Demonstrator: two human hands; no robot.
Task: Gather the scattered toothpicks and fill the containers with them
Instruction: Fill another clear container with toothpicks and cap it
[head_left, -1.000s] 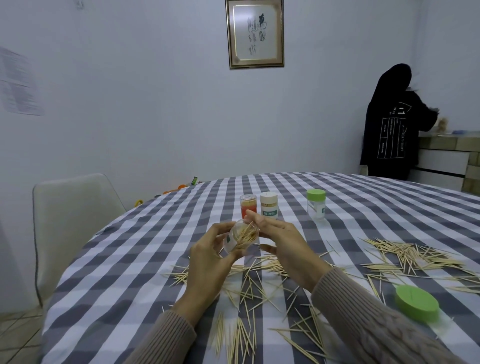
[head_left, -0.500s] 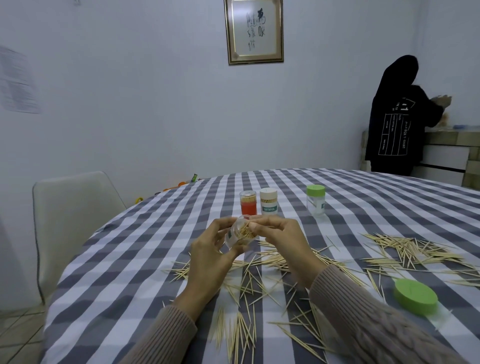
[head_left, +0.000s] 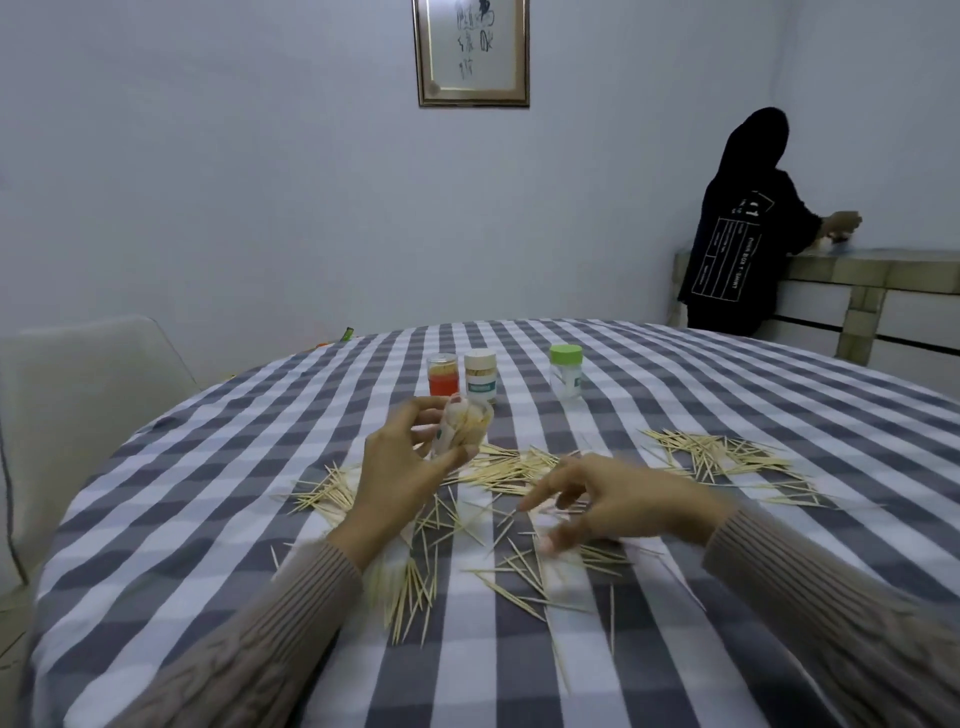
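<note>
Toothpicks (head_left: 511, 470) are lying featherlight, stiff, snappable; we are gripping a tilted container (head_left: 466, 426) left-handed (head_left: 400, 467), right fingers (head_left: 540, 496) spreading, empty (blurred), best pinching bundles mid-length.

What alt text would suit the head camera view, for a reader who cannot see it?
A person's left hand holds a small clear container of toothpicks above a checked tablecloth, while the right hand reaches with loose fingers over scattered toothpicks. Three more containers stand behind, and another person faces a counter.
</note>
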